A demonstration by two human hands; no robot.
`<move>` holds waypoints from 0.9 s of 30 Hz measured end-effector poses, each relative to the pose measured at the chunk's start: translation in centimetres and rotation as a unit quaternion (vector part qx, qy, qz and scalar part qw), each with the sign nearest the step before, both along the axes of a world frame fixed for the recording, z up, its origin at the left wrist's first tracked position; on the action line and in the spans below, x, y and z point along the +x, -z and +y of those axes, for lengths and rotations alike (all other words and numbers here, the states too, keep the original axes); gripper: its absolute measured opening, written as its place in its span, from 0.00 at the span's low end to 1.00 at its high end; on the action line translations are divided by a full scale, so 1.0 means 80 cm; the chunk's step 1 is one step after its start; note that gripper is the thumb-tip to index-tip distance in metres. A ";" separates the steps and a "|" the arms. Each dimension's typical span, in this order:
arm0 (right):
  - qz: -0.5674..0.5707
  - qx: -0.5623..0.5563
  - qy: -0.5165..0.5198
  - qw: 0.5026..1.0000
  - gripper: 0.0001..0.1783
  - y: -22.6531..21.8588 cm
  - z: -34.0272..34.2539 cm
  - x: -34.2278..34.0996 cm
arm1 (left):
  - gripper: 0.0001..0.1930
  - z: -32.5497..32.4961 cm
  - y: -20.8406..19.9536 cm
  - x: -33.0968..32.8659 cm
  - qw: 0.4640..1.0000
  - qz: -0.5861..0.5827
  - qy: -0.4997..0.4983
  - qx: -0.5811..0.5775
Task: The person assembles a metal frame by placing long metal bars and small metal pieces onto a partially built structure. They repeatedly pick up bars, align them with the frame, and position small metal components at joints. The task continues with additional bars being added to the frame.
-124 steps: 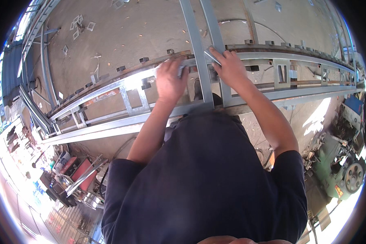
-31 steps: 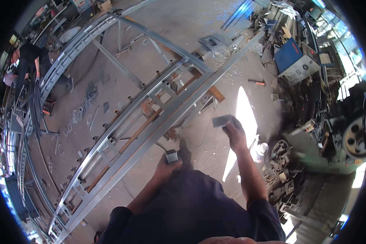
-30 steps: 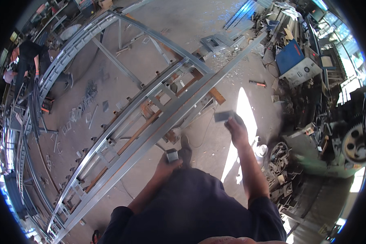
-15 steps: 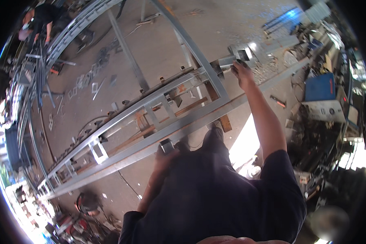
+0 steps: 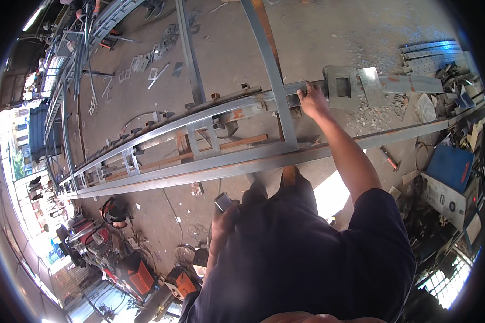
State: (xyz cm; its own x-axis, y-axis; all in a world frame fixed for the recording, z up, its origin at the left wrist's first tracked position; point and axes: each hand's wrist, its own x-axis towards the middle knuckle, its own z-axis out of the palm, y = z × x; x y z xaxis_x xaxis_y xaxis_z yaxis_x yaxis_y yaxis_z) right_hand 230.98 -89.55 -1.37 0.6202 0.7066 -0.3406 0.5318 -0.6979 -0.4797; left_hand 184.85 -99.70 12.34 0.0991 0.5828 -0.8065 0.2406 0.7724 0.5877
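My left hand (image 5: 224, 219) is closed around a short grey piece of square metal tube (image 5: 223, 202), low in front of my body. My right hand (image 5: 313, 102) reaches forward past the frame's crossbar, thumb and forefinger apart at the edge of a steel rail (image 5: 303, 86). Nothing shows between those fingers, and the other fingertips are partly hidden. Right of this hand, a flat metal plate with a square opening (image 5: 340, 97) lies on the rail, with a plain shiny plate (image 5: 370, 86) beside it. The long welded steel frame (image 5: 210, 167) stretches away to the left.
A blue-topped machine (image 5: 448, 167) stands at the right, near an orange-handled tool (image 5: 389, 158) on the floor. Scrap plates (image 5: 151, 59) lie beyond the frame. Cables and an orange tool case (image 5: 140, 277) are at the lower left. Another person's hand (image 5: 81, 15) shows at upper left.
The view has shifted, showing more of the lower left. My right hand has come away from the plate with the opening toward the crossbar. My left hand still holds the square tube piece.
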 end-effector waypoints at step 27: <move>0.475 0.185 -0.398 0.763 0.38 -0.252 -0.114 -0.491 | 0.32 -0.035 -0.088 -0.156 0.897 0.138 -0.038 0.418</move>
